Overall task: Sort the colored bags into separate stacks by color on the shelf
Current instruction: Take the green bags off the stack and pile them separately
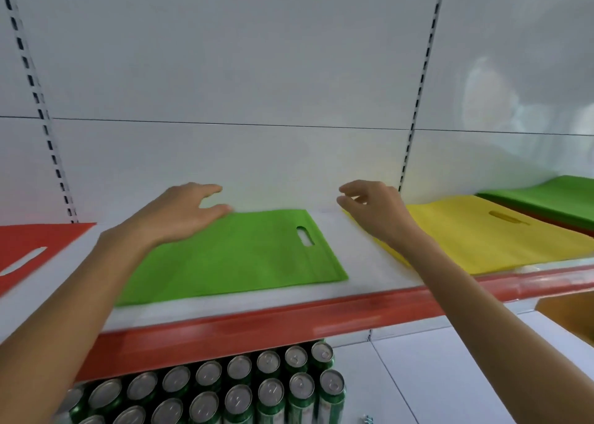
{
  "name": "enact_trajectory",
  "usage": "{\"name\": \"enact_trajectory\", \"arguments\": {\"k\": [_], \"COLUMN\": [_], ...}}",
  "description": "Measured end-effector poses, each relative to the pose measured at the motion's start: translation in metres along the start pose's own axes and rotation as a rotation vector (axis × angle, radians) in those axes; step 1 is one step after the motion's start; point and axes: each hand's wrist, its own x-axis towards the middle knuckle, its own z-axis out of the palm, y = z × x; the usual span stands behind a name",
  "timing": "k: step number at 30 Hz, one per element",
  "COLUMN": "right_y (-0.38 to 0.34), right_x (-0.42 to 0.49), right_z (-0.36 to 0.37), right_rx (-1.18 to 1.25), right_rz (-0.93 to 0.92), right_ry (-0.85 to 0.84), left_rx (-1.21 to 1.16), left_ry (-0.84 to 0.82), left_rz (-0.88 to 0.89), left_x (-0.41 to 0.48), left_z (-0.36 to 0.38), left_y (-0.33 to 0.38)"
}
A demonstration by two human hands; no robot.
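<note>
Single flat bags on the shelf [369,269]: three; one red bag [29,247] at left; one green bag [231,256] in the middle; one yellow bag [482,237] at right; one pile [553,198] far right, green on top, red edge under it, bag count inside cannot be told; hands: two, left hand [183,208] and right hand [373,205]; slotted uprights: two, left upright [35,92] and right upright [424,70]; green cans [271,391] below: two rows, about sixteen tops countable, leftmost blurred and cut off; cardboard box [572,314] near right: one.
</note>
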Motion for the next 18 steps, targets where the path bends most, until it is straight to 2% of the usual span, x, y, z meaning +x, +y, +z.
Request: {"name": "enact_trajectory", "arguments": {"k": [4, 9, 18], "right_y": [0.032, 0.102, 0.239], "right_x": [-0.011, -0.024, -0.029], "right_z": [-0.041, -0.099, -0.209], "right_rx": [-0.022, -0.072, -0.142], "right_rz": [-0.018, 0.006, 0.032], "right_ry": [0.06, 0.088, 0.047], "left_rx": [0.025, 0.041, -0.034], "left_ry": [0.129, 0.128, 0.091], "left_rz": [0.084, 0.145, 0.153], "left_x": [0.005, 0.009, 0.014], "left_z": [0.024, 0.066, 0.151], "left_y": [0.051, 0.134, 0.294]}}
